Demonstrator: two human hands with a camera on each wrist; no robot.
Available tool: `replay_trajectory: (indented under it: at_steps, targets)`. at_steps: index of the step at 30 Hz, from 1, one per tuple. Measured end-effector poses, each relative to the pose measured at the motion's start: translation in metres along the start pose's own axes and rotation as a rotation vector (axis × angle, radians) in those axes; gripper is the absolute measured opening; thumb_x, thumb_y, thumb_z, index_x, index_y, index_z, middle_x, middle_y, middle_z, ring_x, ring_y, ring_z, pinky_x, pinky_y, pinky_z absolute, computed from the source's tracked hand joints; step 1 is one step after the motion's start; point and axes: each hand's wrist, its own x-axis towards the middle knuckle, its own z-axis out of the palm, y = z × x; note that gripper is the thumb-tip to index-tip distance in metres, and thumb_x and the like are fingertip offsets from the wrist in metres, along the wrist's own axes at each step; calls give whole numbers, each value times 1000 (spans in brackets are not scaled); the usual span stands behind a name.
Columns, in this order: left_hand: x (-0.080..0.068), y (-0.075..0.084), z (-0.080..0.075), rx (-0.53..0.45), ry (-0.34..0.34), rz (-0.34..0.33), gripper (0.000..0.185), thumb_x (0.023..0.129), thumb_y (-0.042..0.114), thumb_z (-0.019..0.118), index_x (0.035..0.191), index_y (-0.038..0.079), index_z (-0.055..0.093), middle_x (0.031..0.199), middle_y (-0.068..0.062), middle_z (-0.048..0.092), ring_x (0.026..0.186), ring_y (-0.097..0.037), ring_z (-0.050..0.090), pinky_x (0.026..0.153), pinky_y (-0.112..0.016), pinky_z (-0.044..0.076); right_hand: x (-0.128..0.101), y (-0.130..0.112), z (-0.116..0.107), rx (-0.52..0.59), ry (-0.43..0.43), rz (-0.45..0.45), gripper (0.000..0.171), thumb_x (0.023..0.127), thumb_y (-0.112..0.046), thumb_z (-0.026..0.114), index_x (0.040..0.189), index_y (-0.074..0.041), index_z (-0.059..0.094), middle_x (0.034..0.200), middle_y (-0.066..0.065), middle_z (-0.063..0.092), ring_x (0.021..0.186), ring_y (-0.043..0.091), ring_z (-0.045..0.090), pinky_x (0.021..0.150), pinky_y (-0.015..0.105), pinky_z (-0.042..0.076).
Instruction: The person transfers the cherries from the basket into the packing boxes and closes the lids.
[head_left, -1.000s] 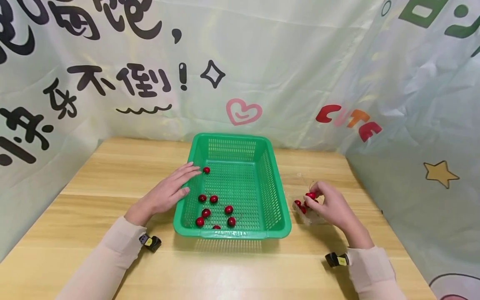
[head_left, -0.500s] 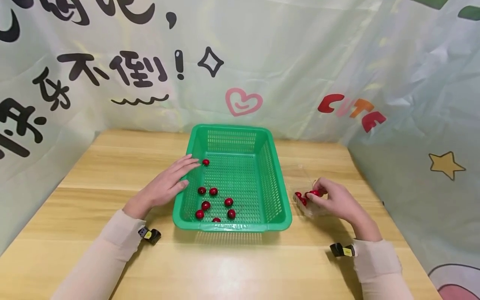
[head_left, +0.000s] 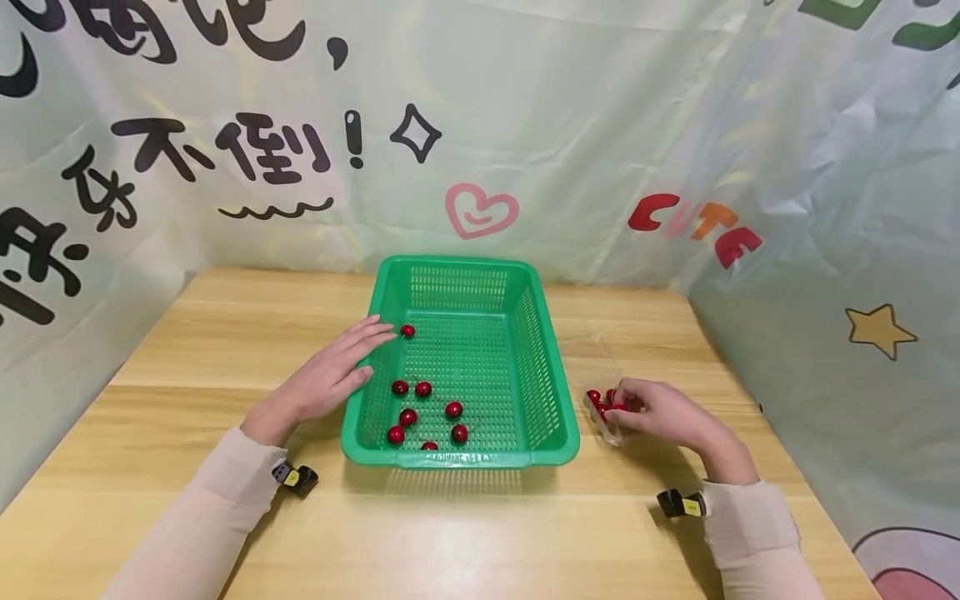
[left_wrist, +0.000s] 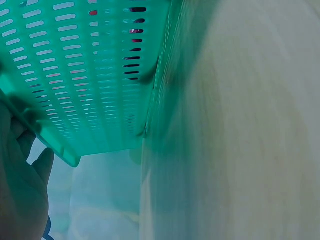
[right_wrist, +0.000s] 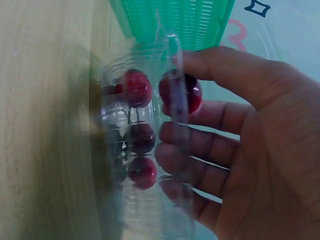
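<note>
Eight cherries (head_left: 453,410) lie in the green basket (head_left: 480,354) in the head view, mostly toward its left and near sides. There, the right hand (head_left: 667,414) screens its own grip; from the right wrist we see thumb and forefinger pinching one cherry (right_wrist: 194,95) at the rim of the clear container (right_wrist: 145,212), with more cherries (right_wrist: 141,138) inside. The left hand (head_left: 322,385) lies with fingers extended over the basket's left rim; its wrist view adds the slotted outer wall, with red glimpses through the slots.

We find a narrow strip of table (head_left: 465,542) between basket and container, and broader wood on the near side. The basket floor has its widest room toward the far right.

The near rim partly hides one cherry. We cannot count the container's cherries, since fingers and glossy plastic blur them.
</note>
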Motion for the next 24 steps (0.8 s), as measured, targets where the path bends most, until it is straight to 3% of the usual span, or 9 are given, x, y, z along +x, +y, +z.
replay_trajectory:
  at_steps: [12, 24]
  targets:
    - [-3, 1, 1, 3, -6, -12, 50, 100, 16, 47, 149, 8, 40, 154, -14, 35, 147, -31, 17, 114, -57, 21, -2, -3, 3, 17, -84, -17, 23, 87, -35, 73, 83, -17, 60, 74, -6, 56, 69, 13, 49, 61, 27, 42]
    - [-2, 0, 2, 4, 1, -4, 51, 98, 12, 48, 148, 7, 41, 154, -12, 34, 147, -31, 17, 115, -55, 20, -3, -2, 1, 19, -87, 1, 20, 88, -35, 73, 83, -18, 63, 73, -7, 58, 68, 12, 50, 61, 26, 43]
